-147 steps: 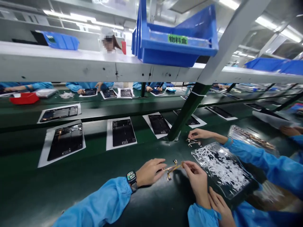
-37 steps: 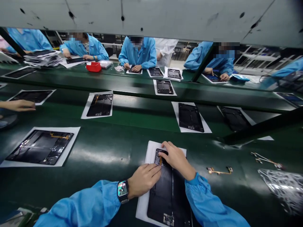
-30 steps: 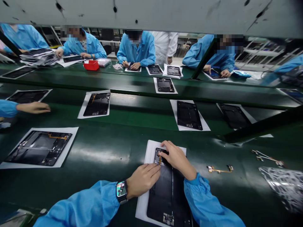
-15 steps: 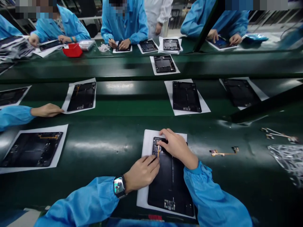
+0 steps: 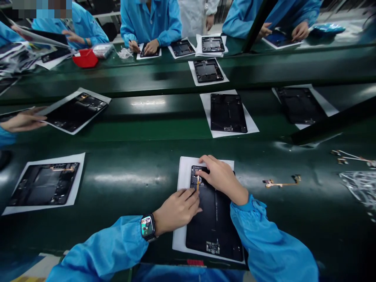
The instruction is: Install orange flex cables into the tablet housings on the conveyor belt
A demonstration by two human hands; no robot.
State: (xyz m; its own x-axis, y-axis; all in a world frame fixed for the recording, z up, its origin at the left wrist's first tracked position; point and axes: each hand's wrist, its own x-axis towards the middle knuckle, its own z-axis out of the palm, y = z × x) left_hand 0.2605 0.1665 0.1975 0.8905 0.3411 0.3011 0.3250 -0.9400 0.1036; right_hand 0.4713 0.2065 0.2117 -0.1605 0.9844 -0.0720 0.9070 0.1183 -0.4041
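In front of me a black tablet housing (image 5: 216, 219) lies on a white paper sheet (image 5: 182, 176). A thin orange flex cable (image 5: 197, 185) runs along its upper left corner. My left hand (image 5: 178, 210), with a watch on the wrist, is closed, its fingertips at the cable's lower end. From the right, my right hand (image 5: 221, 180) reaches over the housing's top edge. Its thumb presses near the cable's upper end and its fingers curl round the edge. The fingertips partly hide the cable.
A loose flex cable (image 5: 282, 184) lies on the green bench to the right, near more cables (image 5: 354, 157) and a clear plastic bag (image 5: 358, 188). Another housing (image 5: 45, 184) lies left. A co-worker's hand (image 5: 25, 119) holds a housing (image 5: 76, 111). A dark post (image 5: 331, 121) slants in at right.
The co-worker's hand at left has lifted and tilted a housing with its paper, bringing it leftward. My hands stay at the same corner with little visible movement. The view has shifted slightly.
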